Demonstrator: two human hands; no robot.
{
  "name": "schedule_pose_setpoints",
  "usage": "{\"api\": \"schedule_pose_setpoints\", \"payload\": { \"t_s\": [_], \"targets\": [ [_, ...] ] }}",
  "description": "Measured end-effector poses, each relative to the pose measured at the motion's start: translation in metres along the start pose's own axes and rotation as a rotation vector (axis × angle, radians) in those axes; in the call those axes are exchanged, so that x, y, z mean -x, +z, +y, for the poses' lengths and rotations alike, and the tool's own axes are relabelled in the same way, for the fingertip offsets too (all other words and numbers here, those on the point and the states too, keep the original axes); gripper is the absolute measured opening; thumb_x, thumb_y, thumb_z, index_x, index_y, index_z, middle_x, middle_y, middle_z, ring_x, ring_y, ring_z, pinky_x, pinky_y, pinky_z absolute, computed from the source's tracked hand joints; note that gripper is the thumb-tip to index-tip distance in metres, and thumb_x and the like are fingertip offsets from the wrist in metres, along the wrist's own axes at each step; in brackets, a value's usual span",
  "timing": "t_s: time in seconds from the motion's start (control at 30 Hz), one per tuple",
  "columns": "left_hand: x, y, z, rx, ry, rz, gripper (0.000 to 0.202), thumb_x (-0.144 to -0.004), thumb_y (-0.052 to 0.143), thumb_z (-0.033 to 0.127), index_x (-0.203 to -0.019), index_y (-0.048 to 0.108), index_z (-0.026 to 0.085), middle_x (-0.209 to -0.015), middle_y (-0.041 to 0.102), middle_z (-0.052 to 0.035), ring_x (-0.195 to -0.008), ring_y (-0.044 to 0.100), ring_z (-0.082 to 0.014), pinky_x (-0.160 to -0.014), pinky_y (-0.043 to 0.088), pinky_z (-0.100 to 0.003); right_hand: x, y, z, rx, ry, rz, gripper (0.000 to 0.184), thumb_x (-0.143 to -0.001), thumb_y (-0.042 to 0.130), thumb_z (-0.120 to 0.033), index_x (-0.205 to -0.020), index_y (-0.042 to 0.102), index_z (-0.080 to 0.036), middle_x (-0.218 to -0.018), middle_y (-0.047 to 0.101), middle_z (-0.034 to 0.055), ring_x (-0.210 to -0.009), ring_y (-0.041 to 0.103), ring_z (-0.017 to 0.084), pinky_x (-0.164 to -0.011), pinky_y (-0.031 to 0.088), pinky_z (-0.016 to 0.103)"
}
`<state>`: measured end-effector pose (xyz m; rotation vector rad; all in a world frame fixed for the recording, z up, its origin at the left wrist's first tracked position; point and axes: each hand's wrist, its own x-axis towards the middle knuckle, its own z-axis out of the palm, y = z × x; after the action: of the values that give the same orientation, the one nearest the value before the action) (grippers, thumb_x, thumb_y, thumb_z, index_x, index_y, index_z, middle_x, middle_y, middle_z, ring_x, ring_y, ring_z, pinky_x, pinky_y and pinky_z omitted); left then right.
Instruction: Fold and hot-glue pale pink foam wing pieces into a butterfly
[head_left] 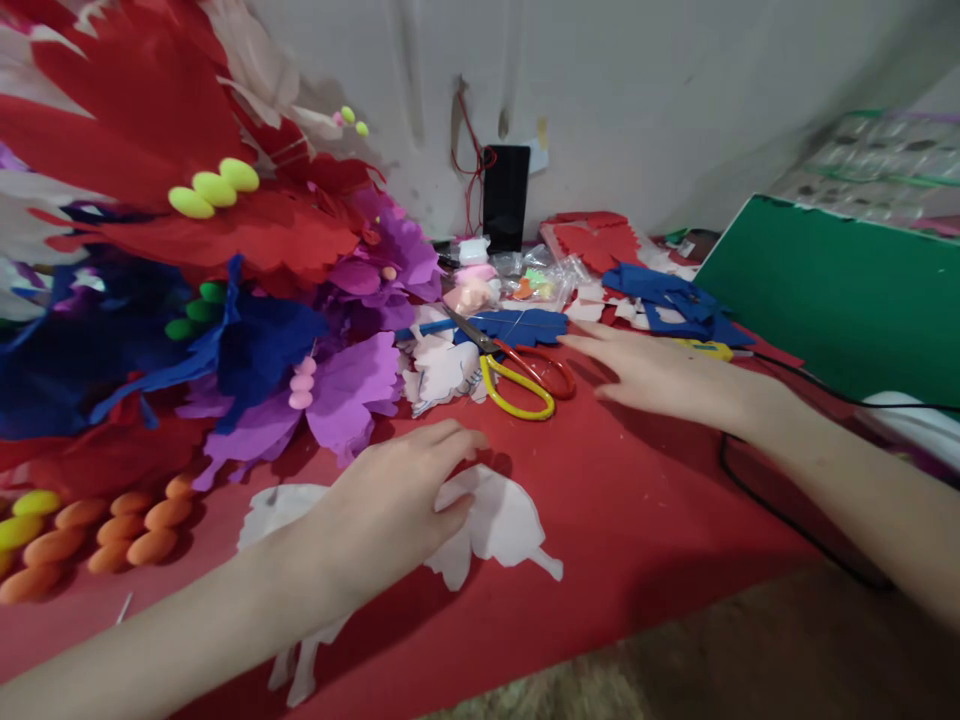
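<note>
Head view, white cutout [504,518] beneath parted left fingers [466,444], right fingers [592,348] outstretched, both empty

The left hand [397,497] hides the middle of the white cutout [504,518].

This looks like a craft workspace, its red surface [600,520] strewn with scissors [489,346], a white butterfly cut-out [504,515], blue scraps [667,295] and colourful decorations [154,110].

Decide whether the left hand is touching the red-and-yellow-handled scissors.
Apart. The head view shows a strip of red tabletop between the left hand and the scissors, which lie beyond it.
</note>
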<state>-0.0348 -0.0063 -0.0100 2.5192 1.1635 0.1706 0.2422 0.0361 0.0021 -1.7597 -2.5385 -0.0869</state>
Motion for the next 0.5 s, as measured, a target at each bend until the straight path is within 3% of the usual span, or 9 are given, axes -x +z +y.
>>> {"api": "schedule_pose_setpoints", "payload": {
  "t_s": [0.1,0.33,0.5],
  "targets": [
    [-0.001,0.002,0.0,0.021,0.082,-0.003,0.023,-0.079,0.048,0.013,-0.098,0.058,0.02,-0.098,0.062,-0.0039,-0.09,0.06,-0.0179,-0.074,0.048,-0.026,-0.023,0.0,-0.004,0.109,-0.056,0.066,0.033,-0.082,0.042,-0.025,-0.106,0.064,-0.018,-0.106,0.063,0.009,-0.092,0.059,0.021,-0.068,0.044,0.031],
    [-0.001,0.007,0.007,0.124,0.253,-0.155,0.021,-0.081,0.046,0.006,-0.087,0.061,0.02,-0.089,0.063,-0.0009,-0.084,0.061,-0.0138,-0.076,0.048,-0.021,-0.089,0.014,-0.009,0.346,-0.346,0.058,0.028,-0.084,0.038,-0.011,-0.089,0.065,-0.012,-0.089,0.062,0.0105,-0.082,0.054,0.016,-0.063,0.033,0.027],
    [0.0,0.006,0.008,0.169,0.264,-0.189,0.022,-0.08,0.048,0.004,-0.088,0.062,0.018,-0.094,0.065,-0.0015,-0.088,0.062,-0.0145,-0.08,0.047,-0.022,-0.107,0.012,0.0,0.472,-0.537,-0.004,0.025,-0.085,0.04,-0.012,-0.081,0.064,-0.014,-0.083,0.062,0.0072,-0.073,0.052,0.013,-0.058,0.028,0.026]
  ]
}}
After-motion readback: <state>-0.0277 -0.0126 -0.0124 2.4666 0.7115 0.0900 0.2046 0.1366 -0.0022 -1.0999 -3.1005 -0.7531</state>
